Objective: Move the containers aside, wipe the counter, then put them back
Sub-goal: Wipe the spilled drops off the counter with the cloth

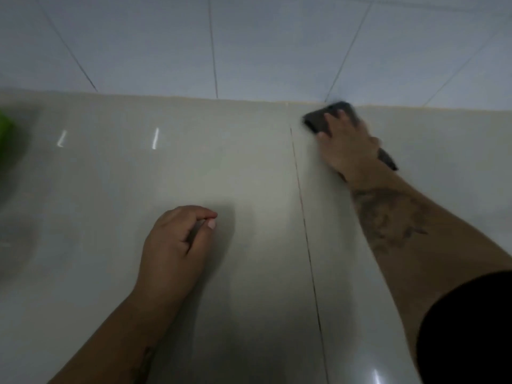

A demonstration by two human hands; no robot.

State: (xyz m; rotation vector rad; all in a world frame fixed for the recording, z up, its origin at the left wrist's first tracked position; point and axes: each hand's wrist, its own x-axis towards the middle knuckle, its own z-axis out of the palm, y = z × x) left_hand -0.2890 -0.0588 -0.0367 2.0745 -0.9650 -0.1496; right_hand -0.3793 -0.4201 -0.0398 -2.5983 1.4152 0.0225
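Note:
My right hand (346, 146) presses a dark cloth (318, 117) flat on the pale glossy counter (221, 176), far right, close to the wall. The cloth is blurred, and one corner of it sticks out behind my wrist. My left hand (177, 245) rests on the counter near the middle, its fingers curled shut with nothing visible in them. At the far left edge a blurred green thing (5, 126) shows, perhaps a container; I cannot tell what it is.
A grey tiled wall (249, 45) rises behind the counter. A thin seam (304, 223) runs front to back across the counter between my hands. My dark sleeve (471, 333) fills the lower right corner.

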